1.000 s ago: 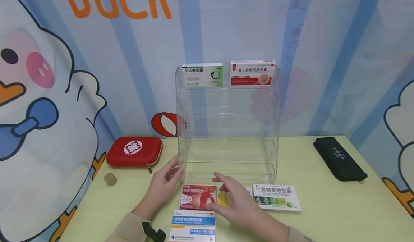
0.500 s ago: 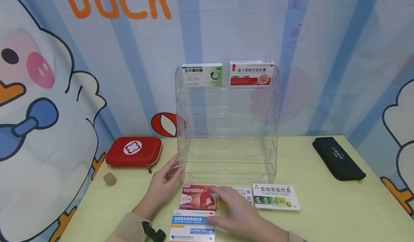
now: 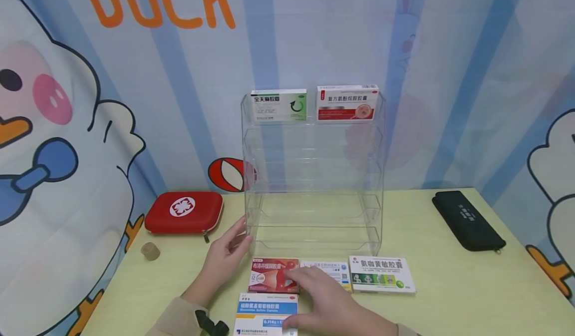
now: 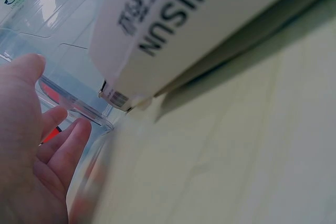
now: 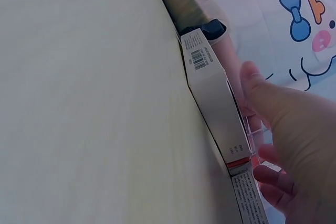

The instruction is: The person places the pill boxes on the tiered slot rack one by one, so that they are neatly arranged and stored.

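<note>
In the head view a clear acrylic tiered rack (image 3: 314,233) stands on the table, two medicine boxes, one green-white (image 3: 278,105) and one red-white (image 3: 347,104), in its top tier. My left hand (image 3: 224,258) rests loosely at the rack's lower left side, fingers relaxed. My right hand (image 3: 328,298) hovers over the front boxes, thumb and fingers apart, gripping nothing. Below it lie a red capsule box (image 3: 269,276) and a blue-white capsule box (image 3: 265,311). Partly behind the hand is a yellow-white box (image 3: 337,272); a white-green capsule box (image 3: 382,274) lies to its right.
A red zip case (image 3: 184,213) and a small cork-like piece (image 3: 150,251) lie at the left. At the right is a black pouch (image 3: 468,220). A printed cartoon curtain (image 3: 323,36) hangs behind the table.
My right hand has moved slightly left and towards me, from over the yellow-white box to over the red and blue-white boxes. The left hand stays at the rack.
</note>
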`<state>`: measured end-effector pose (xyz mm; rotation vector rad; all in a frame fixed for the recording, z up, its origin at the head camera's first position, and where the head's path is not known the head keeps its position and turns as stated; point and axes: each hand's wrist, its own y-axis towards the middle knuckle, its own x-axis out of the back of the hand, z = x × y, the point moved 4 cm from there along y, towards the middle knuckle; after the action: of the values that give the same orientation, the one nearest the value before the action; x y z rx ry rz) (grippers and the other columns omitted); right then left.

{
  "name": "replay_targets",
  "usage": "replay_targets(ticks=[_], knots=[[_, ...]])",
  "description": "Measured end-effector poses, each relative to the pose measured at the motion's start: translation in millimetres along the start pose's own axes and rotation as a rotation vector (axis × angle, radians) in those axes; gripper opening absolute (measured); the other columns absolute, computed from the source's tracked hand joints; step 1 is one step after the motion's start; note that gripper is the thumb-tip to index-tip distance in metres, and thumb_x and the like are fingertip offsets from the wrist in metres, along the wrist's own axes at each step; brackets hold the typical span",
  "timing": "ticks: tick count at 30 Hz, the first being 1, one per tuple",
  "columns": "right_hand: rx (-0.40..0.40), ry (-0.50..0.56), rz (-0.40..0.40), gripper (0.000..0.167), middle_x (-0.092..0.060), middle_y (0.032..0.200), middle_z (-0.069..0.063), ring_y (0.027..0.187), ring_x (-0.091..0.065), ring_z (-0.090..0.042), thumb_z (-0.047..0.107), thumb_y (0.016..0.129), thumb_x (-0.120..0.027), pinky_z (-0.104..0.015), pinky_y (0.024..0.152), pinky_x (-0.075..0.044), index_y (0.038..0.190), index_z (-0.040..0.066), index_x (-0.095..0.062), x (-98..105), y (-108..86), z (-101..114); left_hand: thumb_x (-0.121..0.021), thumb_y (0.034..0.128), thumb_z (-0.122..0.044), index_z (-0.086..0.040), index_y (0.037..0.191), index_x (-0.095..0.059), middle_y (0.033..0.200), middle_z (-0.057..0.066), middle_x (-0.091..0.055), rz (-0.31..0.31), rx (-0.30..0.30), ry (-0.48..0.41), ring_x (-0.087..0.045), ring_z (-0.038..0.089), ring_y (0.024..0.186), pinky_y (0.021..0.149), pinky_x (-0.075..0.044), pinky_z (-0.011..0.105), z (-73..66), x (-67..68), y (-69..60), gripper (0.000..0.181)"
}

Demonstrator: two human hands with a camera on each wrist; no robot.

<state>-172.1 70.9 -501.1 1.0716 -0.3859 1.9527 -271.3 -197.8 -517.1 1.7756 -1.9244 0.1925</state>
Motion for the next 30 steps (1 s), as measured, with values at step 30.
replay_targets(ticks=[30], knots=[[0.144,-0.087,0.015,0.063,-0.072,0.134,0.013,0.121,-0.062,-0.006,0.067,0.093,-0.079,-0.035,0.108,-0.057,0.141,0.028,-0.072,-2.7,-1.6,8.5,-0.073,0.1083,-0.028,-0.032,0.167,-0.049,0.159,0.013,-0.065,-0.005,-0.01,-0.001,-0.071,0.034,0.138,0.111,-0.062,0.044,-1.9,-0.3,-0.3,0.063]])
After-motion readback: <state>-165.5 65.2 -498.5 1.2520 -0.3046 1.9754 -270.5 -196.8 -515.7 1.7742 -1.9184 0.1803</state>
